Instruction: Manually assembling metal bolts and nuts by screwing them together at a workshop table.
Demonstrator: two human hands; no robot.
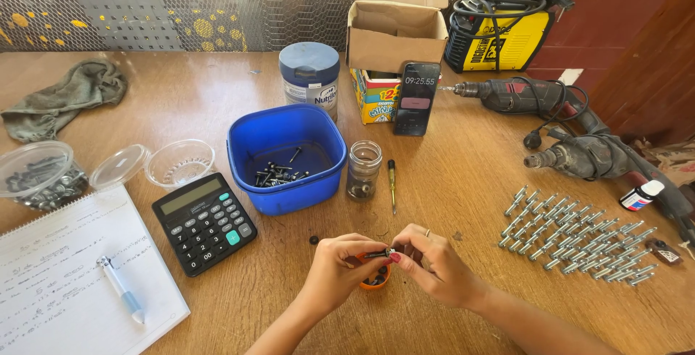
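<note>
We see a small dark bolt (377, 254) pinched between the fingertips of the left hand (340, 264) and right hand (434, 264), just above an orange cap (376, 280) holding dark bits. The blue tub (286, 156) holds more bolts; the glass jar (363, 170) holds a few pieces. A colourful carton (376, 96) stands behind, beside a blue-lidded tin (310, 76).

We see two bare forearms coming in from the bottom edge, with no sleeves, gloves, watch or bracelet on either of them. Our left hand (337, 268) wears nothing that we can make out. Our right hand (434, 264) carries a thin, pale ring on one of its fingers (426, 233). The nails are painted: one nail near the middle shows a deep pink-red polish. We cannot tell the colour of the other nails.
</note>
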